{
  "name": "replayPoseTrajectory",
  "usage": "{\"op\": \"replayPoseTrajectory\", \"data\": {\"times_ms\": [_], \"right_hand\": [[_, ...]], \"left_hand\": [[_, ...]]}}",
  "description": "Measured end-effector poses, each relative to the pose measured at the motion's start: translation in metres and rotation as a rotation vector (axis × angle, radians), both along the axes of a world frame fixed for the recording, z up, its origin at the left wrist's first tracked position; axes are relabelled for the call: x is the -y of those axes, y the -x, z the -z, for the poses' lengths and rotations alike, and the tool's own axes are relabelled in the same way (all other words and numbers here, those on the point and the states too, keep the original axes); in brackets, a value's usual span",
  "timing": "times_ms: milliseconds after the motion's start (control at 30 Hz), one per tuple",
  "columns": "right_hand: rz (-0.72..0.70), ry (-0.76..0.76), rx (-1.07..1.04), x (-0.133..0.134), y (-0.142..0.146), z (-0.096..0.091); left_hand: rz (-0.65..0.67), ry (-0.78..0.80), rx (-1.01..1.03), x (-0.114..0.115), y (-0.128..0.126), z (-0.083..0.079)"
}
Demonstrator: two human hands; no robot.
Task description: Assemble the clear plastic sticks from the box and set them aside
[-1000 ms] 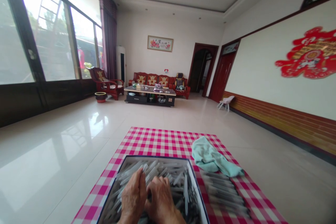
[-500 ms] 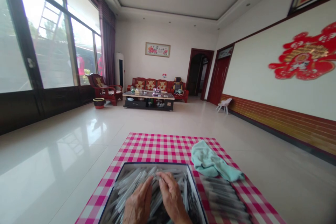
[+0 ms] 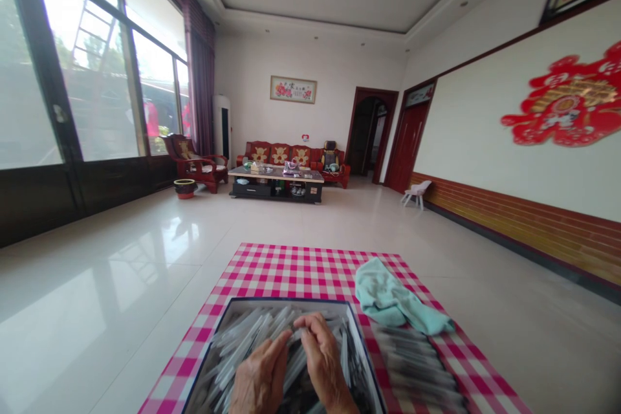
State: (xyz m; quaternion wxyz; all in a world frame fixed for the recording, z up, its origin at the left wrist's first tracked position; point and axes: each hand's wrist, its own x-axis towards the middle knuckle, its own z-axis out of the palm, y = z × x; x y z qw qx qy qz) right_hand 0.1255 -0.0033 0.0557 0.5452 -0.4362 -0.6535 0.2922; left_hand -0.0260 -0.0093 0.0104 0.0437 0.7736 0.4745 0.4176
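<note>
A dark-rimmed open box (image 3: 286,302) stands on a pink-and-white checked cloth (image 3: 291,265), packed with many pale, translucent plastic tubes (image 3: 242,336). Both hands are down inside it. My left hand (image 3: 262,381) lies over the tubes at the lower middle, fingers pointing up and right. My right hand (image 3: 323,362) curls over the tubes close beside it, its fingertips nearly meeting the left ones. Whether either hand grips tubes is hidden. To the box's right lie rows of dark-and-pale sticks (image 3: 412,362), partly under a crumpled teal towel (image 3: 392,294).
The cloth lies on a glossy tiled floor (image 3: 111,259). Far ahead stand a low coffee table (image 3: 274,184) and a red sofa (image 3: 276,155). Tall windows (image 3: 92,58) run along the left, and a small white stool (image 3: 416,194) stands by the right wall.
My hands have drawn closer together over the tubes, with the right fingers curling more toward the left. The view has tilted slightly, so the box sits a little lower in the picture than a second ago.
</note>
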Motion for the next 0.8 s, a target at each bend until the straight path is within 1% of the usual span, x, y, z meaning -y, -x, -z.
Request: {"op": "replayPoseTrajectory", "data": {"times_ms": [133, 267, 433, 567, 633, 700, 800], "right_hand": [[-0.032, 0.050, -0.031, -0.002, -0.005, -0.001], [-0.044, 0.086, -0.043, 0.005, -0.014, -0.004], [-0.107, 0.079, 0.005, 0.017, -0.023, -0.009], [-0.137, 0.108, -0.009, 0.020, -0.027, -0.003], [-0.172, 0.150, -0.023, 0.021, -0.029, -0.001], [-0.206, 0.192, -0.007, 0.024, -0.034, -0.002], [-0.226, 0.217, 0.089, 0.030, -0.042, -0.013]], "left_hand": [[0.053, -0.033, 0.004, 0.003, -0.002, -0.009], [0.086, -0.042, -0.019, 0.008, -0.005, -0.016], [0.116, 0.021, -0.068, 0.014, -0.008, -0.021], [0.166, 0.064, -0.041, 0.017, -0.009, -0.025], [0.179, 0.095, -0.029, 0.020, -0.009, -0.030], [0.181, 0.138, -0.054, 0.024, -0.008, -0.038], [0.186, 0.170, -0.137, 0.030, -0.006, -0.049]]}}
